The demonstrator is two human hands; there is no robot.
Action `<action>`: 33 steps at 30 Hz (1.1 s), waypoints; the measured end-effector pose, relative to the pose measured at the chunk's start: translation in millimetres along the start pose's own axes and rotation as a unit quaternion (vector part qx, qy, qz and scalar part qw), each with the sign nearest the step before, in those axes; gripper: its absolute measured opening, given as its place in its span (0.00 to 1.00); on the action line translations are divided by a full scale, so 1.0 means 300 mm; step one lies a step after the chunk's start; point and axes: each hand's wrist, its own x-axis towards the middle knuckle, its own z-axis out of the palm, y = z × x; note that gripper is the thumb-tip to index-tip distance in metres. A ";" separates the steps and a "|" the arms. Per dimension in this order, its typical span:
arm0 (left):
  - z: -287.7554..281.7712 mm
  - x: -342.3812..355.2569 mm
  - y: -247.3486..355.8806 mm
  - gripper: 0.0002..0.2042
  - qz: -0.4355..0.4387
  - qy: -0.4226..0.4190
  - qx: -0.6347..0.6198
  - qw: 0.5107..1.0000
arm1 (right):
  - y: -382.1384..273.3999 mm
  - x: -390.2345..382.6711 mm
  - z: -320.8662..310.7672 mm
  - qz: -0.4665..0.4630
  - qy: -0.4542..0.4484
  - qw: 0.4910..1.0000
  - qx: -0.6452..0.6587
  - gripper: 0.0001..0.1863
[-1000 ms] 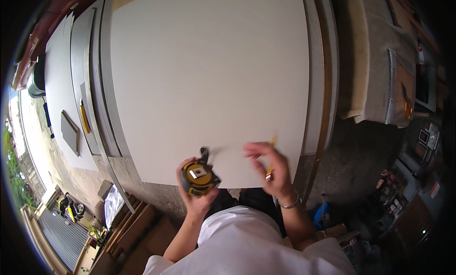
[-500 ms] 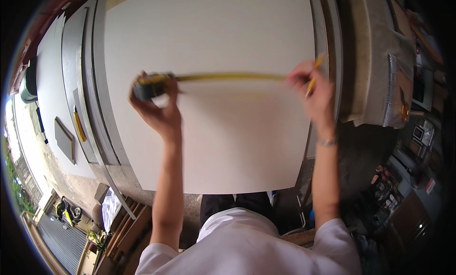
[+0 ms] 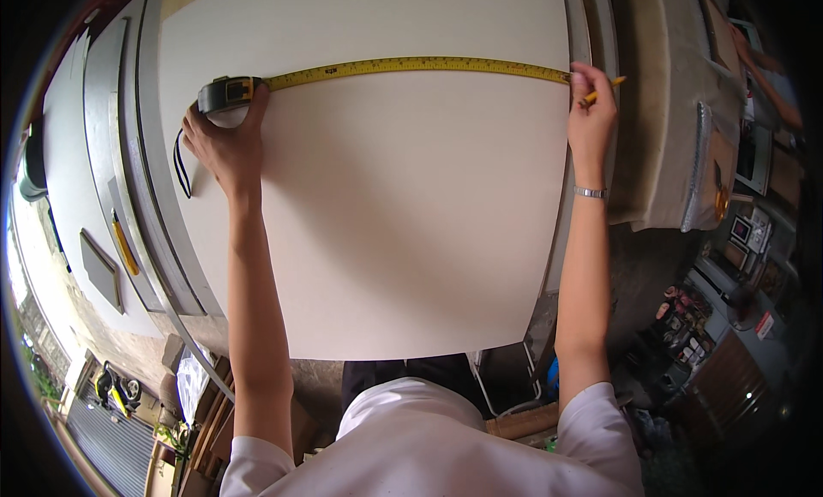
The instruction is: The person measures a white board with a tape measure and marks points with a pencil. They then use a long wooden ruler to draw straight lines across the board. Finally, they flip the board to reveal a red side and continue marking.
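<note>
A large white board (image 3: 386, 197) lies flat in front of me. Near its upper left, my left hand (image 3: 225, 137) grips a yellow and black tape measure (image 3: 230, 92), its dark wrist strap lying on the board. The yellow blade (image 3: 420, 63) stretches across the board to its right edge, where my right hand (image 3: 591, 102) is closed on a yellow pencil (image 3: 617, 83) and holds the blade's end, partly hidden by the fingers.
Left of the board lie a long metal straightedge (image 3: 160, 265), a yellow utility knife (image 3: 125, 244) and a small grey panel (image 3: 101, 270). On the right stands a covered surface (image 3: 651, 111) with bubble wrap (image 3: 696, 167). A parked scooter (image 3: 118, 385) is at lower left.
Both hands have moved up the board and apart. The blade, not seen a second ago, is pulled out across it, farther up and longer than half a second ago.
</note>
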 end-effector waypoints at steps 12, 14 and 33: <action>0.040 0.014 0.021 0.38 -0.008 0.058 -0.031 0.998 | -0.254 -0.035 0.176 -0.001 -0.079 0.939 0.336 0.04; 0.043 0.015 0.021 0.37 -0.008 0.060 -0.041 0.997 | -0.259 -0.024 0.201 0.011 -0.099 0.929 0.355 0.03; 0.046 0.007 0.015 0.34 -0.017 0.062 -0.043 0.997 | -0.249 -0.044 0.223 0.021 -0.092 0.956 0.277 0.09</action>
